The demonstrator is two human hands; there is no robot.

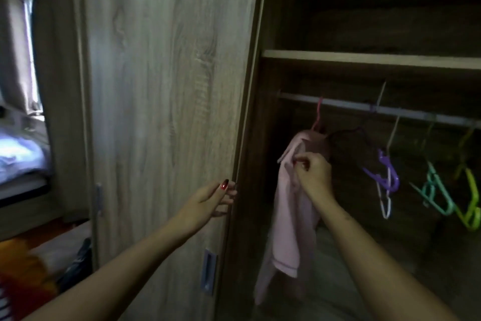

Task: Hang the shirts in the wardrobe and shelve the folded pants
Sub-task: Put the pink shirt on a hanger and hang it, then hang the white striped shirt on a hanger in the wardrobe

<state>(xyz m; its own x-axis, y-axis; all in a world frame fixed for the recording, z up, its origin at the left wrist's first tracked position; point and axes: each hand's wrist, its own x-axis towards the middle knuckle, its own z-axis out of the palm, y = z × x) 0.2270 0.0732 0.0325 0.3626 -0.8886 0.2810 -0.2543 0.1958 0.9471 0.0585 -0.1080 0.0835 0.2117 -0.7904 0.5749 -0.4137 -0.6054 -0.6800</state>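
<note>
Fingers of the right hand (313,173) pinch a fold near the collar of the pale pink fabric shirt (289,216), thumb and forefinger closed on the cloth. The shirt hangs at the left end of the open dark wooden wardrobe (268,8), on a pink plastic hanger (318,115) whose hook sits over the round metal rail (338,102) straight above the shirt. Its body and a sleeve droop in long folds below the hand. Just right of the shirt a dark thin hanger (348,133) hangs tilted from the rail. Further right of the shirt come a purple plastic hanger (385,175), a teal plastic hanger (437,190) and a lime green plastic hanger (471,203), each swung at an angle. Above the shirt, over the rail, runs a pale wooden shelf (364,58). Left of the shirt stands the light wood-grain sliding door (166,86). The left hand (210,199) grips the door's right edge, its red-nailed thumb on the face and its fingers curled round the edge. Lower left of the shirt, a recessed grey metal handle (208,271) is set in the door. Far left of the shirt, past the door, a grey curtain (52,60) hangs beside pale rumpled bedding (20,154), both blurred.
</note>
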